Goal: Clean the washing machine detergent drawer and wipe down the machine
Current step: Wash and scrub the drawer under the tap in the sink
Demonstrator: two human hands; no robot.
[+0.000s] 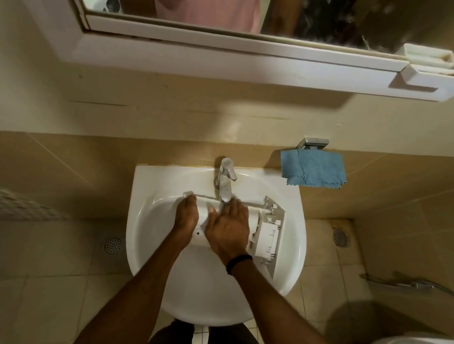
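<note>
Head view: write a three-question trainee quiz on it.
1. True or false: the drawer lies in the sink.
2. The cloth is: A) in the sink; B) hanging on the wall right of the tap; C) on the floor.
3. Which hand lies flat on the drawer?
Key: 1 true; 2 B; 3 right hand.

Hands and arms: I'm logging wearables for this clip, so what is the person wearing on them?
No gloves and no sleeves show on either side, right down to the frame edge. A thin black band circles the wrist of the right hand. The left hand has nothing at its wrist.
</note>
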